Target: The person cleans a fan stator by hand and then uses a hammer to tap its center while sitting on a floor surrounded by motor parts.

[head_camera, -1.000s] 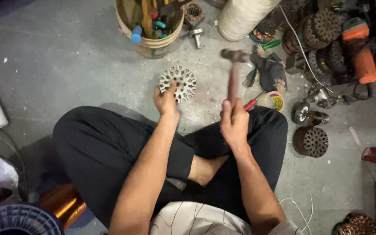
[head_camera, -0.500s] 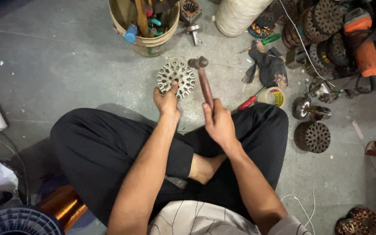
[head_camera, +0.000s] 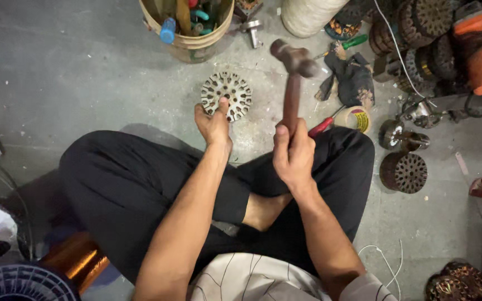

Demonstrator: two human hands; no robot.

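Grey concrete floor (head_camera: 73,83) lies under a person sitting cross-legged in black trousers, seen from above. On the floor just beyond the knees rests a round, slotted metal motor core (head_camera: 227,95), pale and worn, lying flat near the middle of the scene. The left hand (head_camera: 213,124) holds the near edge of that core, thumb laid on its top face and fingers curled at the rim, pinning it to the floor. The right hand (head_camera: 292,153) is clenched around the lower part of a hammer (head_camera: 293,75), whose brown wooden handle points away from the person and whose dark metal head hangs in the air to the right of the core, apart from it. Far from the person, at the upper middle, stands a yellowish bucket (head_camera: 188,47) filled with tools and a blue-capped item. To the right of the hammer lie a dark crumpled rag (head_camera: 352,78), a roll of tape (head_camera: 355,118) and a red-handled screwdriver (head_camera: 322,127), which lies touching the right knee. Farther right sit several rusty brown slotted cores (head_camera: 405,171) and an orange power tool (head_camera: 478,47). At the near left corner, a spool of copper wire (head_camera: 76,259) shows beside the left leg.
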